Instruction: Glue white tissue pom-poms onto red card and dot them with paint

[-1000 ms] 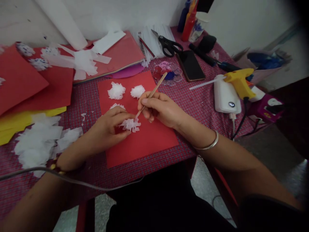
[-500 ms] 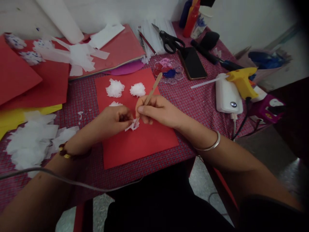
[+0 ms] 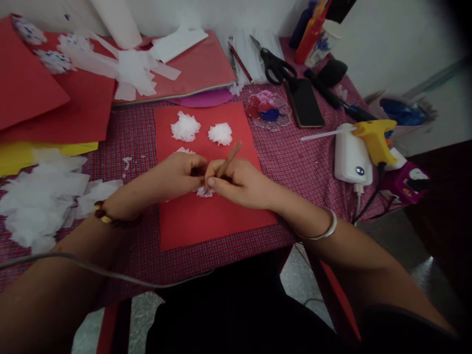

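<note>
My right hand is closed around a flat wooden stick, which points up and away from me. Close against it, my left hand has its fingers curled in, and their tips are hidden. Under the meeting fingers a small white tissue paper tuft partly shows. Both hands are over a red paper sheet. Beyond them on the sheet sit two fluffy white tissue clusters, one at the left and a smaller one at the right. A third cluster is mostly behind my left hand.
Loose white tissue squares lie at left. Behind are a paint palette, black scissors and a phone. At right, a yellow glue gun rests on a white power bank. A cable crosses the front.
My hands have come together, and the stick has tilted lower with more of it inside my right hand. The tuft is now more covered. The whole view has shifted slightly.
</note>
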Demonstrator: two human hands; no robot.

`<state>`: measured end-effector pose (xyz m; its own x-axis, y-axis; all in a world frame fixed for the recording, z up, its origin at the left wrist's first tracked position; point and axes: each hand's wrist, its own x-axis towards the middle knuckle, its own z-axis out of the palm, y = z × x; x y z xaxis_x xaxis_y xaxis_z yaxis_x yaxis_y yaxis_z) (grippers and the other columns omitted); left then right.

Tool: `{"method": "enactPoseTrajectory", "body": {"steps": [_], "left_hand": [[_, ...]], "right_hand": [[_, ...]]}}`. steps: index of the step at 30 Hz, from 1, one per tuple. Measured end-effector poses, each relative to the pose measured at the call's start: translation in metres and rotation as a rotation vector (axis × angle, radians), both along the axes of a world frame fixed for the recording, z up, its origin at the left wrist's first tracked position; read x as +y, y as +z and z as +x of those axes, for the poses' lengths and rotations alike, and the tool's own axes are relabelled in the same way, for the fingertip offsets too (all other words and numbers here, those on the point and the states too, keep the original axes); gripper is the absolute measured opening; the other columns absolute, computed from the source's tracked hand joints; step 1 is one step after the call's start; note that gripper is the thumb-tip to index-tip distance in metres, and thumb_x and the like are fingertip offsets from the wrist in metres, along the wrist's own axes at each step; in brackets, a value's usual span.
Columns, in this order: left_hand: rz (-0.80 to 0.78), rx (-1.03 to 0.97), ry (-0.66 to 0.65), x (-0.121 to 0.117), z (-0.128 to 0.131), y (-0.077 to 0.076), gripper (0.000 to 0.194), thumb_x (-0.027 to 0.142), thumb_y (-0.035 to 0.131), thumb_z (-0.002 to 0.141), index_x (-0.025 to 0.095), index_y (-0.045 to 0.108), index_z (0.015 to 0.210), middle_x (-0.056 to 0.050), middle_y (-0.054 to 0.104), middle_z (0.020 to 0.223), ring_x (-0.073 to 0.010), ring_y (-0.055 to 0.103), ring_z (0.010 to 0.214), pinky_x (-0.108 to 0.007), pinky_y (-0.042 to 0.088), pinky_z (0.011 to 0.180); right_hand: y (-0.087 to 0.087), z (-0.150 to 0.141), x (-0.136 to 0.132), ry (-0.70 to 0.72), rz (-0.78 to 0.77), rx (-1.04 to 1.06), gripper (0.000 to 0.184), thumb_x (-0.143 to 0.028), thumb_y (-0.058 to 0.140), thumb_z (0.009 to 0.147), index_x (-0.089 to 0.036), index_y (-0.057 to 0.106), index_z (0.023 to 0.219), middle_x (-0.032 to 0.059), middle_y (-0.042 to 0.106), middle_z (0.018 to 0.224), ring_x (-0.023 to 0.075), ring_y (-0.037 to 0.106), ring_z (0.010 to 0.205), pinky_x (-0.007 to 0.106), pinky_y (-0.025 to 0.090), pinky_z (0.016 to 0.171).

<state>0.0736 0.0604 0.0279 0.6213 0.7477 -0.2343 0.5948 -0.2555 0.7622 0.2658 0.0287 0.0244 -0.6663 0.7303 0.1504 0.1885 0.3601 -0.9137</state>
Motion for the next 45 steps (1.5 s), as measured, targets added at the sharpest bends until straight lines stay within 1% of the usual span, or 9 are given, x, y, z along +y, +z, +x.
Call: {"method": "enactPoseTrajectory", "body": {"steps": [8, 12, 14, 18, 26, 29, 32, 37, 45], "left_hand": [[0.072, -0.053, 0.134, -0.010, -0.010, 0.025, 0.024, 0.034, 0.049, 0.090, 0.020, 0.066, 0.082, 0.000, 0.061, 0.068, -0.0139, 0.053, 0.061, -0.027, 0.040, 0.058], [0.286, -0.120, 0.698, -0.033, -0.036, 0.059, 0.020, 0.035, 0.056, 0.093, 0.023, 0.069, 0.100, 0.004, 0.066, 0.081, -0.0131, 0.057, 0.071, -0.028, 0.042, 0.064], [0.304, -0.082, 0.821, -0.043, -0.054, 0.066, 0.017, 0.033, 0.055, 0.093, 0.023, 0.068, 0.091, 0.007, 0.062, 0.075, -0.0111, 0.054, 0.069, -0.028, 0.039, 0.064], [0.242, 0.126, 0.563, -0.052, -0.088, 0.048, 0.015, 0.036, 0.065, 0.086, 0.021, 0.068, 0.086, 0.001, 0.066, 0.077, -0.0148, 0.057, 0.070, -0.030, 0.044, 0.064], [0.638, 0.403, 0.024, -0.052, -0.092, 0.004, 0.032, 0.017, 0.047, 0.093, 0.022, 0.066, 0.118, -0.012, 0.066, 0.127, -0.0326, 0.057, 0.122, -0.053, 0.042, 0.105], [0.645, 0.435, -0.030, -0.046, -0.085, 0.006, 0.026, 0.017, 0.046, 0.092, 0.019, 0.069, 0.104, -0.013, 0.071, 0.112, -0.0323, 0.062, 0.108, -0.051, 0.047, 0.096], [0.669, 0.344, 0.157, -0.044, -0.076, 0.013, 0.015, 0.024, 0.052, 0.090, 0.020, 0.066, 0.085, -0.008, 0.070, 0.088, -0.0244, 0.064, 0.085, -0.040, 0.050, 0.080], [0.149, -0.151, 0.701, -0.045, -0.051, 0.029, 0.012, 0.028, 0.061, 0.084, 0.022, 0.058, 0.075, 0.002, 0.061, 0.066, -0.0137, 0.055, 0.060, -0.028, 0.043, 0.056], [-0.277, -0.558, 0.805, -0.042, -0.019, 0.027, 0.012, 0.020, 0.072, 0.070, 0.019, 0.061, 0.068, 0.003, 0.064, 0.060, -0.0095, 0.058, 0.056, -0.021, 0.045, 0.056]], "right_hand": [[0.006, 0.001, -0.002, -0.040, -0.042, 0.049, 0.032, -0.042, 0.050, 0.099, -0.016, 0.062, 0.082, 0.0009, 0.062, 0.073, 0.0114, 0.054, 0.066, 0.024, 0.040, 0.063], [0.006, 0.007, 0.003, -0.257, -0.251, 0.303, 0.037, -0.048, 0.052, 0.098, -0.017, 0.063, 0.080, -0.0041, 0.052, 0.057, 0.0080, 0.044, 0.050, 0.022, 0.035, 0.050], [0.002, 0.007, 0.007, -0.287, -0.346, 0.397, 0.035, -0.047, 0.054, 0.097, -0.017, 0.064, 0.080, -0.0055, 0.050, 0.052, 0.0073, 0.041, 0.046, 0.021, 0.033, 0.046], [-0.006, 0.005, 0.012, -0.285, -0.535, 0.471, 0.030, -0.040, 0.058, 0.095, -0.016, 0.066, 0.079, -0.0054, 0.051, 0.050, 0.0065, 0.041, 0.042, 0.021, 0.033, 0.042], [-0.008, 0.003, 0.013, -0.284, -0.627, 0.486, 0.028, -0.036, 0.058, 0.094, -0.016, 0.067, 0.078, -0.0050, 0.054, 0.049, 0.0060, 0.043, 0.041, 0.020, 0.034, 0.041], [-0.007, 0.003, 0.013, -0.283, -0.631, 0.505, 0.027, -0.033, 0.057, 0.094, -0.015, 0.067, 0.077, -0.0047, 0.054, 0.049, 0.0057, 0.043, 0.041, 0.019, 0.035, 0.041], [-0.006, 0.003, 0.013, -0.264, -0.628, 0.552, 0.025, -0.032, 0.059, 0.093, -0.015, 0.067, 0.077, -0.0049, 0.056, 0.050, 0.0051, 0.045, 0.041, 0.018, 0.036, 0.041], [-0.005, 0.004, 0.009, -0.139, -0.567, 0.644, 0.022, -0.036, 0.064, 0.091, -0.015, 0.070, 0.088, 0.0007, 0.073, 0.072, 0.0056, 0.056, 0.048, 0.018, 0.044, 0.047], [0.004, 0.004, 0.003, -0.090, -0.463, 0.543, 0.018, -0.029, 0.059, 0.093, -0.016, 0.068, 0.100, 0.0037, 0.076, 0.088, 0.0064, 0.060, 0.058, 0.021, 0.052, 0.058]]}}
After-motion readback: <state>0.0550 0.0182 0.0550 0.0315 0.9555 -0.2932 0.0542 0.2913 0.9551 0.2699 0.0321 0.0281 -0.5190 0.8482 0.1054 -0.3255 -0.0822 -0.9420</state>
